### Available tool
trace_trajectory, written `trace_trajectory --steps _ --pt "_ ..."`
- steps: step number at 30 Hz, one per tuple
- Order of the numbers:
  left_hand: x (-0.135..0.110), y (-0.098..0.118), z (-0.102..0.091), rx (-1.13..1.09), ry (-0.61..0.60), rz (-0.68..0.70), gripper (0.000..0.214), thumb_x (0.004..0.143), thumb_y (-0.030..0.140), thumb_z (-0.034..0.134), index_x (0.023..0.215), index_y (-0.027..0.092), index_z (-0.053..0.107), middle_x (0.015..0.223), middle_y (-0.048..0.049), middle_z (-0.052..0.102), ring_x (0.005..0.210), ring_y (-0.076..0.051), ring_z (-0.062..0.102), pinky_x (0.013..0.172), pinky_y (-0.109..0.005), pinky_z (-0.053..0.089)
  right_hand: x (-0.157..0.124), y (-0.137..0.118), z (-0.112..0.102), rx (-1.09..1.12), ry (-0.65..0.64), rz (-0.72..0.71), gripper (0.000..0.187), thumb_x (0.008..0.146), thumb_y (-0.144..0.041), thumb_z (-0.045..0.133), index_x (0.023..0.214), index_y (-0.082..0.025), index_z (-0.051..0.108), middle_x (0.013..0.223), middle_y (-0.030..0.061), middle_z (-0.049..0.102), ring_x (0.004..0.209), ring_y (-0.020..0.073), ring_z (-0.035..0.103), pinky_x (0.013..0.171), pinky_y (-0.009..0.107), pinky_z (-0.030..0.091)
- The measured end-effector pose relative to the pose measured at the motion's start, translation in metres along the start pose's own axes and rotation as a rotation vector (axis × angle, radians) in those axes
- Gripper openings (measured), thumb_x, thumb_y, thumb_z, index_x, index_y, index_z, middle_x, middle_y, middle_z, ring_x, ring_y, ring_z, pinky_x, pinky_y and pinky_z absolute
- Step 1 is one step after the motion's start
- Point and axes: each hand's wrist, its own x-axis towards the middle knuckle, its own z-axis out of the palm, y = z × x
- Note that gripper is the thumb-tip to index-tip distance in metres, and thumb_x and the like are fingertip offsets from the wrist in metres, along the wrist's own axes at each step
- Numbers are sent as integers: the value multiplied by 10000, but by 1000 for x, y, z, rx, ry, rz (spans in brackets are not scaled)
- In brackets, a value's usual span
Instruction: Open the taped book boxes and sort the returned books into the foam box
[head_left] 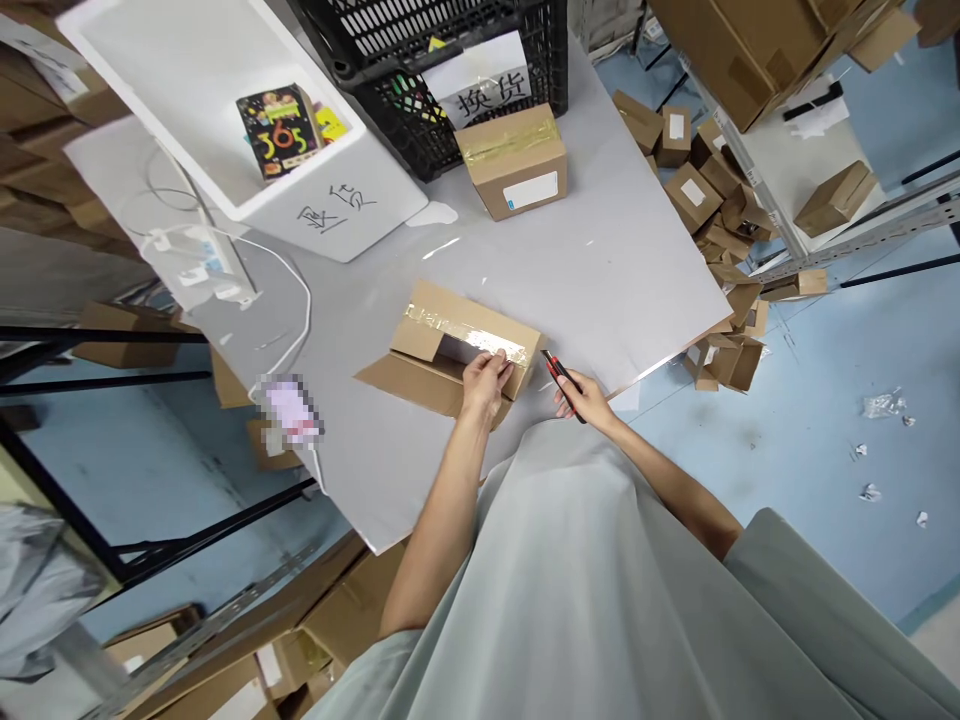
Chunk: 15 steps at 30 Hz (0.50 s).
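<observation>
A taped cardboard box (450, 340) lies on the grey table (600, 270) just in front of me, one flap spread open towards the left. My left hand (486, 382) grips its near edge, fingers curled over the tape strip. My right hand (589, 400) is closed around a red and black utility knife (562, 380) whose tip points at the box's right corner, close to it.
A sealed small box (514, 160) stands further back, before a black crate (450, 70) with a paper sign. A white tray (217, 110) holds a colourful book (277, 130). A phone (289, 410) on a white cable lies left. Many boxes are piled on the floor (712, 210) to the right.
</observation>
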Motion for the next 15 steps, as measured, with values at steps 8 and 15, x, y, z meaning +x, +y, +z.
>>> trace_trajectory --steps 8,15 --pt "3 -2 -2 -95 -4 -22 519 642 361 1065 724 203 577 696 52 588 733 -95 626 948 -300 605 7 3 4 29 -33 29 559 1070 -634 628 1409 -190 651 797 -36 709 571 119 749 490 177 557" --pt "3 -3 -2 -126 -1 -41 462 678 300 1047 738 199 600 707 44 609 747 -101 641 951 -302 606 8 3 3 4 -53 27 574 1083 -639 617 1450 -199 644 818 -26 718 595 128 764 501 181 565"
